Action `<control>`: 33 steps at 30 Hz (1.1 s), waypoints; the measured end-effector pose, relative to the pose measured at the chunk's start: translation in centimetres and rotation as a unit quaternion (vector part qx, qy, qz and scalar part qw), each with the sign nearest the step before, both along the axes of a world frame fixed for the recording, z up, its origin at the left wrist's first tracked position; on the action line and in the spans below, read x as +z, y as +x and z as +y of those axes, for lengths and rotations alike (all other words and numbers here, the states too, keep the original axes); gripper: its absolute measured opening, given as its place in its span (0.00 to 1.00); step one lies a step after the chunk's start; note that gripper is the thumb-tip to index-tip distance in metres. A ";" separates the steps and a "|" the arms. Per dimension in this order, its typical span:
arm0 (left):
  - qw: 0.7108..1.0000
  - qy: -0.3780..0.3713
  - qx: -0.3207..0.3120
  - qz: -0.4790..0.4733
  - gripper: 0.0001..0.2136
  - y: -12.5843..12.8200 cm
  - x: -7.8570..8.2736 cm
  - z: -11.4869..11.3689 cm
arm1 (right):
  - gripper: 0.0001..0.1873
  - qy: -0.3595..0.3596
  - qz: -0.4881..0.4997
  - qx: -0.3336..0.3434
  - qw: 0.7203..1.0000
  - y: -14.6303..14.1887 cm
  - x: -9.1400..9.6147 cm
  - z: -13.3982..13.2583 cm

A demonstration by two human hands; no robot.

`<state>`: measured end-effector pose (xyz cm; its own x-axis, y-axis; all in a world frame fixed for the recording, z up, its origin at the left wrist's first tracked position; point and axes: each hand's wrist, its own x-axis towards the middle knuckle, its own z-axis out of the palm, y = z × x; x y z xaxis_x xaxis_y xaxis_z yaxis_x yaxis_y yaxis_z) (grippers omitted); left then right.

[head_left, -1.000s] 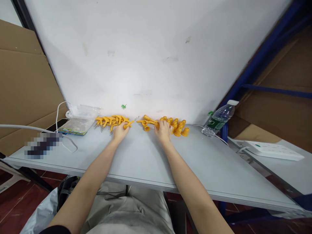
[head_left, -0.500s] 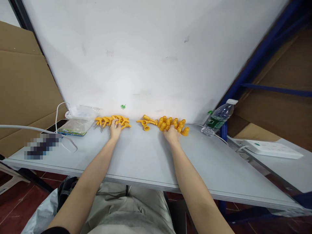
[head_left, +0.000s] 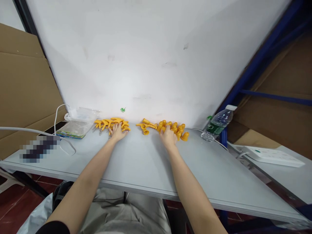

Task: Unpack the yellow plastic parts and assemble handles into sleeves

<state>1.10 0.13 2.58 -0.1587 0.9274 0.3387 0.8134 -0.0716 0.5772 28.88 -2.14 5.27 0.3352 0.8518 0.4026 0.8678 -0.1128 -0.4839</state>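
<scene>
My left hand lies over the right part of a cluster of yellow branched plastic pieces, its fingers spread and touching them. Small metal chains hang out from the front of these pieces. To the right, my right hand reaches into a group of yellow thimble-shaped plastic cups, its fingers bent around one at the near left side. The fingertips are partly hidden. Between my hands lie a few yellow pieces, some joined end to end.
A water bottle leans at the right, beside a blue frame post. A power strip rests on the adjoining surface. At the left are clear plastic bags, a white cable and a blurred dark object. A white panel stands behind the table.
My left hand has opened its fingers and shifted slightly right over the branched pieces. My right hand has moved a little left among the cups. The view has tilted slightly.
</scene>
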 end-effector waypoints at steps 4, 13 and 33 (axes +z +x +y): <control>0.998 -0.027 0.019 0.061 0.24 0.3 -0.1 0.6 | 0.19 -0.004 -0.033 0.047 0.998 -1.4 0.3 -0.5; 0.997 0.019 -0.043 0.054 0.19 0.0 -0.9 1.6 | 0.26 0.008 -0.097 0.223 0.970 -4.3 -1.0 0.2; 0.994 -0.023 0.014 0.104 0.25 0.4 0.4 -2.2 | 0.09 0.154 -0.011 0.194 0.969 -7.2 -1.6 3.7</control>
<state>1.51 -2.07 3.02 -0.1165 0.9391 0.3234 0.9170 -0.0234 0.3983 21.65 1.60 3.72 0.0023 0.7501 0.6613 0.8262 0.3711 -0.4238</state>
